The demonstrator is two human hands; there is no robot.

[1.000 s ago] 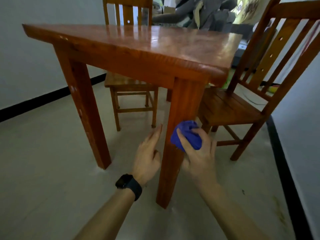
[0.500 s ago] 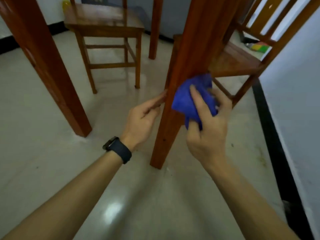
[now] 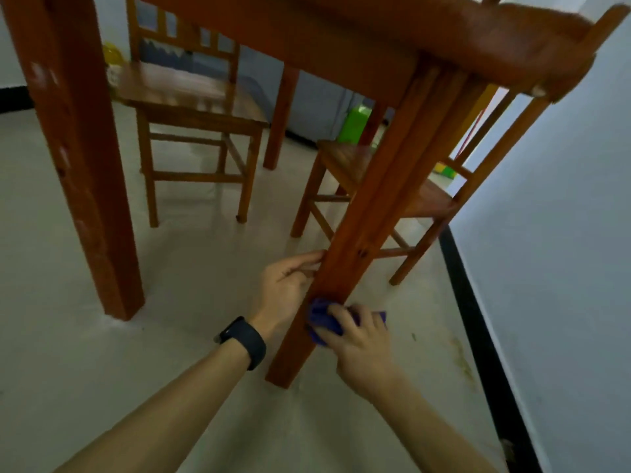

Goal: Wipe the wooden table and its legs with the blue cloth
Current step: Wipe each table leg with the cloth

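Leg-wiping step in hand. Far-left table leg [image 3: 78, 158] untouched at present, well apart from both hands. Left hand [image 3: 285, 285], black wristband [image 3: 246, 341] at wrist, fingers loosely curled, bracing left face of near table leg [image 3: 375, 216], holding nothing. Right hand [image 3: 358, 346] closed on blue cloth [image 3: 322, 322], pressed low against same leg. Next, likely: downward stroke to foot, then remaining faces.

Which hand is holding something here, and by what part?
The right hand holds the bunched blue cloth, fingers over its top, against the table leg. The left hand only touches the leg.
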